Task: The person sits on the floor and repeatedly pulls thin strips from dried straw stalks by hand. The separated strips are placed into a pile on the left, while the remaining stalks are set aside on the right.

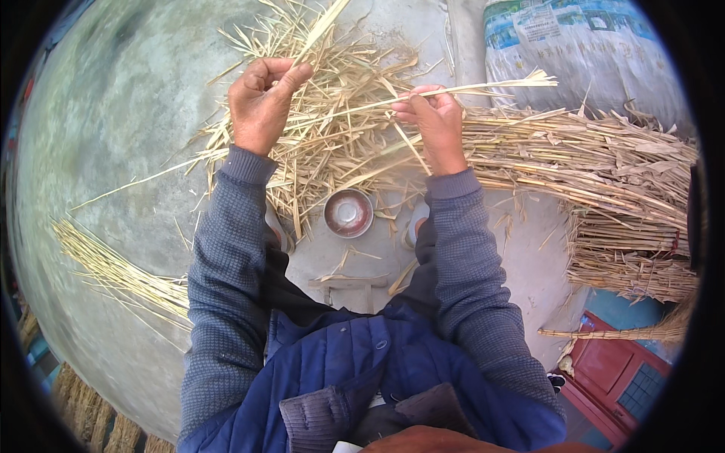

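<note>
My left hand (262, 102) is closed in a pinch on a pale, flat strip of dry leaf (321, 32) that points up and away. To its right, my right hand (434, 124) pinches a long straw stalk (498, 86). The stalk runs out to the right to a frayed, brush-like tip and stretches left behind my left wrist, with its thin end over the floor. Beneath both hands spreads a loose heap of dry leaves and husks (340, 151). A small round metal bowl (348, 213), reddish inside, stands on the floor between my feet.
Long bundled stalks (559, 147) lie at the right, with more stacked bundles (630, 253) below. A large white-and-blue plastic sack (581, 60) sits at the far right. Stripped thin stalks (124, 264) lie left of my left forearm. A red panel (615, 362) is at lower right.
</note>
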Tool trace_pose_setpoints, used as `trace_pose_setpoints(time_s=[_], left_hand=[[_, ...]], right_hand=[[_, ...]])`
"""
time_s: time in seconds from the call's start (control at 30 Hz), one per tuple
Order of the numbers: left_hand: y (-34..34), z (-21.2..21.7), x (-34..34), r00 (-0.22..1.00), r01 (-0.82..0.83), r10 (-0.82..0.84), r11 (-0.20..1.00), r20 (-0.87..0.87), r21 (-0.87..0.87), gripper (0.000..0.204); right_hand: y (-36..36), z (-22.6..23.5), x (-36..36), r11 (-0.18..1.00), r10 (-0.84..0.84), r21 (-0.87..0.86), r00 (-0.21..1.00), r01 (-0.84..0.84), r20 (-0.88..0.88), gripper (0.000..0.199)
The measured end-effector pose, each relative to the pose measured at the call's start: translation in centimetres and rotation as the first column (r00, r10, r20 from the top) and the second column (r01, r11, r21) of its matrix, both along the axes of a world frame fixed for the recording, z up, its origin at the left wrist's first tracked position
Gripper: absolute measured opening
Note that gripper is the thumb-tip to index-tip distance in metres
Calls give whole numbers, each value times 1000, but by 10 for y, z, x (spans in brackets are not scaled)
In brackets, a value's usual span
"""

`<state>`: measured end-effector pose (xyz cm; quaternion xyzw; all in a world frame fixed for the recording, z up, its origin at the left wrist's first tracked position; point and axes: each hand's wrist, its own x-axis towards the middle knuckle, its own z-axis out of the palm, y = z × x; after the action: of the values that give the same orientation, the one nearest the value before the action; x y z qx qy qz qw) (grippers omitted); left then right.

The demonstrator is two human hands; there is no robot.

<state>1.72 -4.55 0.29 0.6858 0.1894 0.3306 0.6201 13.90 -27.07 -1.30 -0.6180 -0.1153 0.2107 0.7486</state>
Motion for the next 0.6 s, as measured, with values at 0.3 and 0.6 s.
trace_pose_setpoints(time_s=[0.3, 0.6], left_hand=[[-6, -22, 5, 915, 395, -265, 740, -305, 544, 29], [6, -24, 2, 773, 573, -302, 710, -559, 409, 29]], right_hand=[[8, 5, -9, 991, 97, 92, 995, -96, -11, 16], [-12, 15, 7, 979, 31, -199, 995, -49, -93, 40]])
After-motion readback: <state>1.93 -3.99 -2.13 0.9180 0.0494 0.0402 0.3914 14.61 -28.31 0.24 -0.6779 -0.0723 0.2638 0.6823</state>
